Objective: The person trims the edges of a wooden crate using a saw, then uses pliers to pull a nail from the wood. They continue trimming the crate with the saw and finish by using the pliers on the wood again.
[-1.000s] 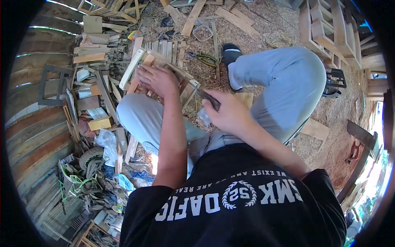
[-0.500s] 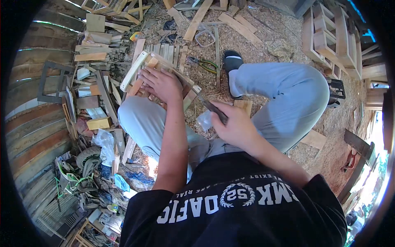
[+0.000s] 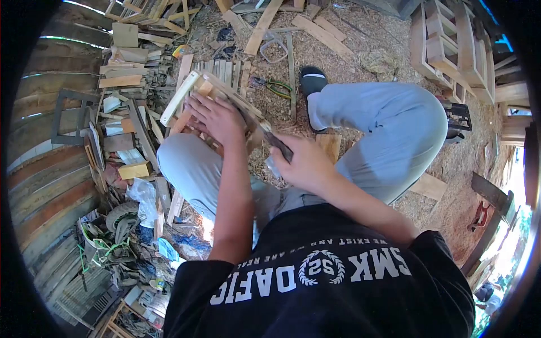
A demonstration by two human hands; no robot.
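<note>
A small wooden frame rests tilted against my bent knee, left of centre. On its slats my left hand lies flat with the fingers spread, pressing on the wood. My right hand is wrapped round the dark handle of a tool, whose far end meets the frame's near right corner. The tool's tip is too blurred to make out. Pliers with yellow-green handles lie on the ground just beyond the frame.
Stacked wood offcuts line the left side, with a clear plastic bag and a wheel below. Wooden crates stand at the upper right. Loose planks lie on the shavings-covered ground.
My right hand has moved up and left with the tool, closer to the frame's corner. My left hand stays on the frame. The whole view has shifted slightly.
</note>
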